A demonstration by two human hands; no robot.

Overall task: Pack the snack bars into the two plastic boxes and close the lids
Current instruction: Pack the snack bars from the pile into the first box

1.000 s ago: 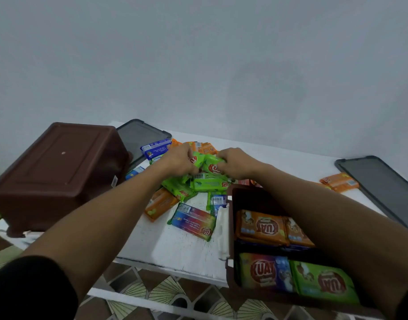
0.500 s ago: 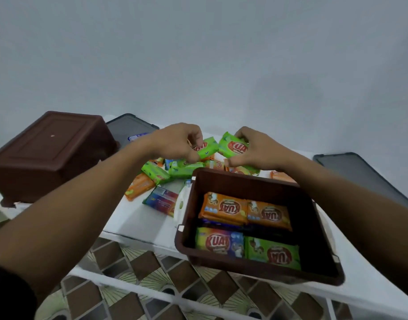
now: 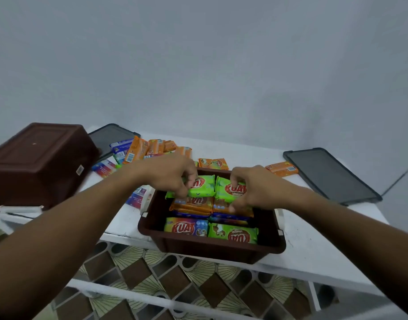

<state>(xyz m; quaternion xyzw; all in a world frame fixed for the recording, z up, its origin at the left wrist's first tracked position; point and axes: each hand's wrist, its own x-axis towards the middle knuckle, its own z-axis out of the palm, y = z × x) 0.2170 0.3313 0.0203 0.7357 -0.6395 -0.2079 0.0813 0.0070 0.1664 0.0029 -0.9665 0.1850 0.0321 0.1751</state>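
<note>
An open brown plastic box (image 3: 212,247) stands at the table's front edge with orange, blue and green snack bars stacked inside. Over its far half, my left hand (image 3: 173,175) grips a green snack bar (image 3: 201,187) and my right hand (image 3: 251,188) grips another green bar (image 3: 230,189). Both bars lie side by side on top of the orange bars (image 3: 193,204). A second brown box (image 3: 39,162) sits upside down at the left. Loose orange bars (image 3: 152,147) and blue bars (image 3: 119,147) lie behind the hands.
Two dark grey lids lie on the white table (image 3: 313,250): one lid (image 3: 110,137) behind the overturned box, the other lid (image 3: 330,175) at the far right. Another orange bar (image 3: 282,168) lies near the right lid. Patterned floor tiles show below the table's edge.
Both hands picked green bars from the pile behind the box and brought them toward me, down into the open box's far half. The view shifted, so the box now sits in the centre.
</note>
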